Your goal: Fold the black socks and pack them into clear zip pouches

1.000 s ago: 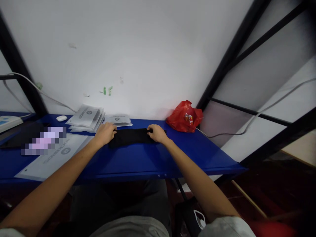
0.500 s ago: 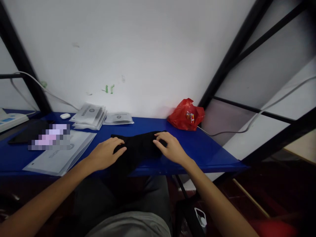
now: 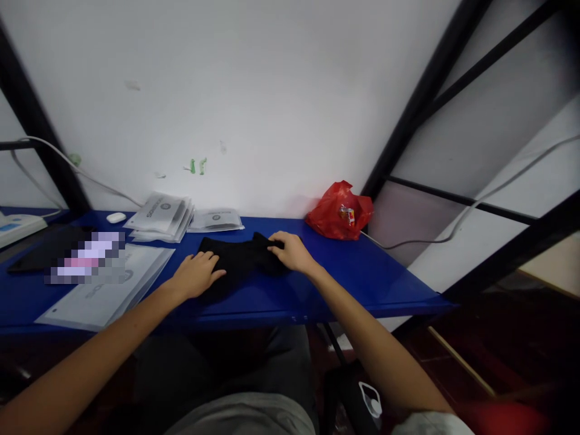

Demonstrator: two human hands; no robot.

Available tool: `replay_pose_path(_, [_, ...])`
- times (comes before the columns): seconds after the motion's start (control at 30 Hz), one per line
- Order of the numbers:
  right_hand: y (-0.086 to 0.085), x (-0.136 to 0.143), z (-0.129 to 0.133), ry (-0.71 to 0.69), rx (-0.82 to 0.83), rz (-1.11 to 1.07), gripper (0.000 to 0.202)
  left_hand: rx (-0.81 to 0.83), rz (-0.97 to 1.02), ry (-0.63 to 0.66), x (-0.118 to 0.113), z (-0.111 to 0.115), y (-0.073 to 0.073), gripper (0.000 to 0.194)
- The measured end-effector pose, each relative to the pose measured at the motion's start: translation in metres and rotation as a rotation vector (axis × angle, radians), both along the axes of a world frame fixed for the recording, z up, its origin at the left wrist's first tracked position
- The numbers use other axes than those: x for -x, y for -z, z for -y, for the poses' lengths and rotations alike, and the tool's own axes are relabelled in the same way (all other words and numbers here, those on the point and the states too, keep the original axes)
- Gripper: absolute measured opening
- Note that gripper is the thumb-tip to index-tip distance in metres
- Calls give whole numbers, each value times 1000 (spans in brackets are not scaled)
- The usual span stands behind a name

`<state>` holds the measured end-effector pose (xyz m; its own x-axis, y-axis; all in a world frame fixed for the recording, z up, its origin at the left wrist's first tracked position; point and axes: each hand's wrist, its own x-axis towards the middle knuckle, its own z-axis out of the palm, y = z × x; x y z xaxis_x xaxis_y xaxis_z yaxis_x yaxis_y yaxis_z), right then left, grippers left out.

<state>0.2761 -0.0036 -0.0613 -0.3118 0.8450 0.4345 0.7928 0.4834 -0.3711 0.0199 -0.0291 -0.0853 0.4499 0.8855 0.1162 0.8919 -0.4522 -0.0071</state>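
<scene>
A piece of black cloth [image 3: 238, 260], possibly a garment, lies on the blue table in front of me; its exact kind does not show. My left hand [image 3: 197, 275] rests on the cloth's left part with the fingers spread and the palm down. At its right part, my right hand [image 3: 290, 251] pinches the upper edge between thumb and fingers, and a fold of the cloth stands raised there. The cloth beneath the right palm is hidden.
On the left lie a large frosted zip bag [image 3: 113, 287], a stack of frosted bags [image 3: 161, 217], a smaller bag [image 3: 216, 220], a white case [image 3: 116, 217] and a dark flat device [image 3: 45, 251]. A red plastic bag [image 3: 338, 211] sits at the back right of the blue table [image 3: 376, 278].
My right hand has moved left and slightly up, lifting and folding the cloth's right end inward. The cloth's front part, which hung over the table edge, now lies on the table.
</scene>
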Motion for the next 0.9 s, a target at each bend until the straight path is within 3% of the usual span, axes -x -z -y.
replay_pose_path(0.13, [-5, -16, 11, -29, 41, 3, 25, -23, 75, -7, 7, -12, -1, 39])
replay_pose_path(0.23, [-4, -28, 26, -108, 193, 136, 28, 29, 196, 22, 9, -8, -3, 43])
replay_pose_path(0.3, [-7, -29, 34, -118, 191, 123, 24, 98, 261, 39, 11, -3, -5, 47])
replay_pose_path(0.37, [-9, -24, 40, -93, 113, 27, 15, 157, 285, 61, 12, -1, -6, 49])
replay_pose_path(0.43, [-9, -14, 43, -86, 67, -5, 22, 198, 282, 59, 14, -2, -8, 49])
replay_pose_path(0.53, [-1, 2, 44, -139, 66, 169, 36, 264, 253, -12, 16, -6, -10, 44])
replay_pose_path(0.67, [10, 11, 40, -127, 12, 331, 12, 298, 208, -22, 16, -8, -15, 28])
replay_pose_path(0.83, [-6, 0, 45, -47, -51, 202, 19, 6, 320, 4, 16, 11, -39, 2])
replay_pose_path(0.9, [-16, -8, 52, -93, -19, 150, 19, 77, 405, 79, 18, 24, -54, 6])
